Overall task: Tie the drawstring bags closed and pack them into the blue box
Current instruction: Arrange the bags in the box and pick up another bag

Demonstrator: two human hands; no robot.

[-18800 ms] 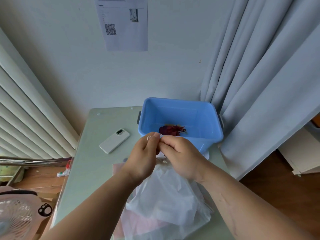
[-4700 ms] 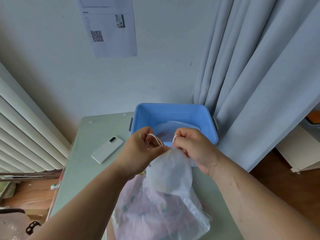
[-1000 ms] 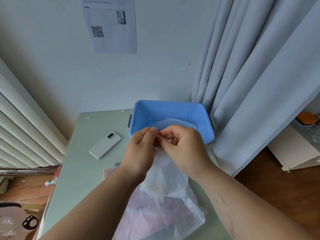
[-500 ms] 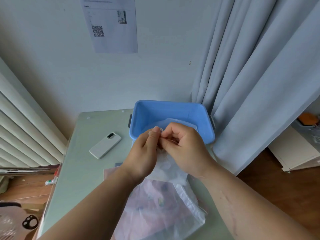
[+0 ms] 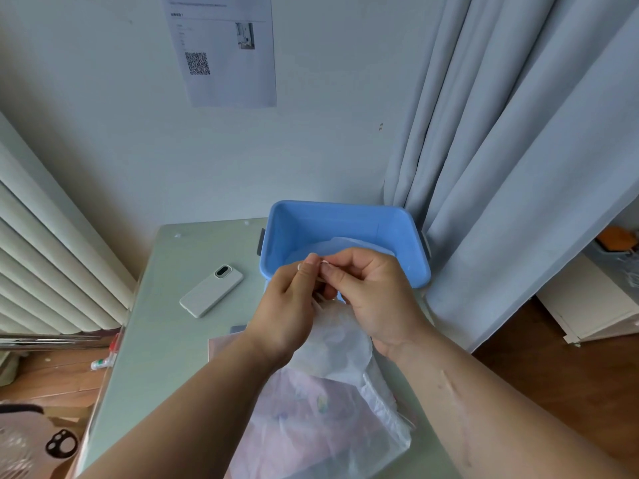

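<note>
A white translucent drawstring bag (image 5: 337, 342) hangs gathered just below my two hands, in front of the blue box (image 5: 345, 219). My left hand (image 5: 288, 309) and my right hand (image 5: 371, 295) meet at the bag's neck, and each pinches the thin white drawstring (image 5: 325, 262) between thumb and fingertips. A pale bag (image 5: 349, 245) lies inside the box, partly hidden by my hands. Under my wrists, several flat bags (image 5: 311, 423) with pink print lie piled on the table.
A white phone (image 5: 211, 291) lies on the pale green table (image 5: 166, 340) left of the box. Grey curtains (image 5: 518, 167) hang close on the right, a radiator (image 5: 45, 264) on the left. A pink fan (image 5: 31, 444) stands at the lower left.
Over the last second my hands have stayed together at the bag's neck and risen slightly, working the drawstring. Earlier, a bag went into the box over the dark red one.
</note>
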